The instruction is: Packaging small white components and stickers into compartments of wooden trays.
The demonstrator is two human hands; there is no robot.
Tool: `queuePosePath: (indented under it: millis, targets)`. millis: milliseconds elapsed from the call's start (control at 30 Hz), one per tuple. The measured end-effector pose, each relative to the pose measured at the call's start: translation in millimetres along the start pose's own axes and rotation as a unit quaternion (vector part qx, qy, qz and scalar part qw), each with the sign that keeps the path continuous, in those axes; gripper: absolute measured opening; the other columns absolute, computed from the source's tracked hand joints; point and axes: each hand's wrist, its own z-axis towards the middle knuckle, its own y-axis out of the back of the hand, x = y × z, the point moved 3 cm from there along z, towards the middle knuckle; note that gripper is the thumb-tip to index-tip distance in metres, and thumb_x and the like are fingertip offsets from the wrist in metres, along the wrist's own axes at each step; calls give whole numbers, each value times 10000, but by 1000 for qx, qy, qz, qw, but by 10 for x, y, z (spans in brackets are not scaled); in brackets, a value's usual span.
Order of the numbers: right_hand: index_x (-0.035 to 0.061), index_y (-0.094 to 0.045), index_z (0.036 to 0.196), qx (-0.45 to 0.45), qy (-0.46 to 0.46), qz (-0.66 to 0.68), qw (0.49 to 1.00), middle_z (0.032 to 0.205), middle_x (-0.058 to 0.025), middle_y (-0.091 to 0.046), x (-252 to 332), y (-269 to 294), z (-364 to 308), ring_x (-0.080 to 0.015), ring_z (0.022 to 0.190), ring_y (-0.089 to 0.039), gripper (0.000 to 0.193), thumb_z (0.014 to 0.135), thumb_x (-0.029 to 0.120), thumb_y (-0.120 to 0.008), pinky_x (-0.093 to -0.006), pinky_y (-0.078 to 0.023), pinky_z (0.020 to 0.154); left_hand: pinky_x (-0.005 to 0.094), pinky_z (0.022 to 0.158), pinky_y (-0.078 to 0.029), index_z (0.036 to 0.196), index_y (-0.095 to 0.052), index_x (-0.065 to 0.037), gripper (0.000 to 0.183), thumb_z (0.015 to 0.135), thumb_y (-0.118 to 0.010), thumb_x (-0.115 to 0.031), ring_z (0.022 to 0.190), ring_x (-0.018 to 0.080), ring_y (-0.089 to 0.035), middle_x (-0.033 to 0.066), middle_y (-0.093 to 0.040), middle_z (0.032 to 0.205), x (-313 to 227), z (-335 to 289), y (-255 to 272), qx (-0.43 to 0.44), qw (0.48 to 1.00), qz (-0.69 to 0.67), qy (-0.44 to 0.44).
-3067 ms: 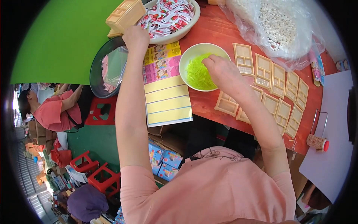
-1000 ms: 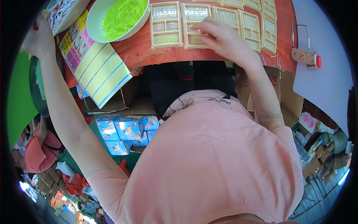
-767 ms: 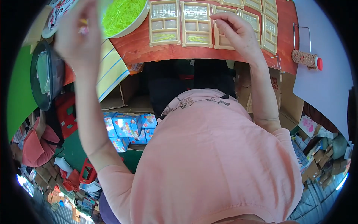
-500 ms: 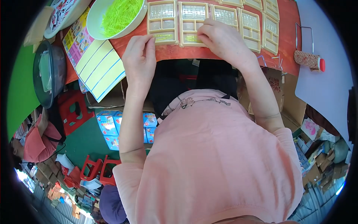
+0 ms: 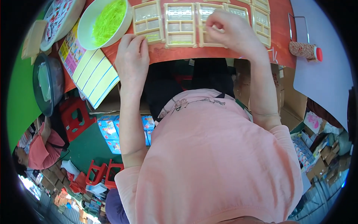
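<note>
Cream divided plastic trays stand in a row along the red table's near edge. My left hand (image 5: 132, 56) is closed, fingertips pressed together beside the lower left corner of the first tray (image 5: 148, 18); whatever they hold is hidden. Thin yellow-green plastic sticks lie in that tray's bottom compartment. A few yellow-green bits show low in the second tray (image 5: 180, 22). Over the third tray (image 5: 201, 37), my right hand (image 5: 236, 35) is curled with its fingers pinched, covering part of it. I cannot make out what is in that pinch.
A white bowl (image 5: 84, 31) of yellow-green sticks (image 5: 110, 22) stands left of the trays, on a printed sheet (image 5: 95, 74). Further left are a white basin (image 5: 72, 22) and a dark tub (image 5: 52, 89). A roller (image 5: 304, 51) lies at right. Another person (image 5: 44, 149) is at far left.
My right hand has moved from the second tray rightward to the third. My left hand stays near the first tray's lower left corner. The whole view has shifted slightly.
</note>
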Motion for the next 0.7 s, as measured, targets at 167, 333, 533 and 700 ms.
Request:
queuePosePath:
  millis: [167, 333, 533, 700]
  targets:
    - [28, -633, 923, 16, -48, -1, 999, 774, -119, -583, -331, 258, -349, -239, 704, -591, 147, 901, 172, -649, -352, -483, 659, 400, 735, -525, 982, -691, 0, 105, 896, -682, -59, 852, 324, -645, 122, -615, 962, -380, -38, -108, 12, 996, -89, -11]
    - [24, -648, 924, 35, -20, -43, 998, 829, -137, -622, -237, 39, -400, -298, 771, -634, 139, 905, 161, -656, -381, -511, 678, 410, 735, -528, 959, -686, -11, 85, 881, -695, -45, 847, 327, -640, 128, -607, 937, -733, -141, -356, 32, 989, -126, -75]
    - [17, -660, 961, -37, -7, 46, 998, 821, -120, -640, -18, 32, -157, -270, 746, -645, 134, 934, 148, -650, -353, -506, 674, 298, 654, -556, 1082, -693, 26, 157, 938, -687, -35, 752, 170, -673, 85, -698, 958, -552, -491, -503, 165, 790, -493, 325]
    - [-5, -668, 975, 46, 24, 177, 983, 807, -114, -649, 478, -273, 85, -219, 732, -629, 189, 927, 178, -674, -326, -498, 666, 318, 750, -630, 1134, -676, 52, 200, 936, -664, 21, 825, 188, -711, 120, -707, 944, -481, -616, -344, 71, 657, -643, 387]
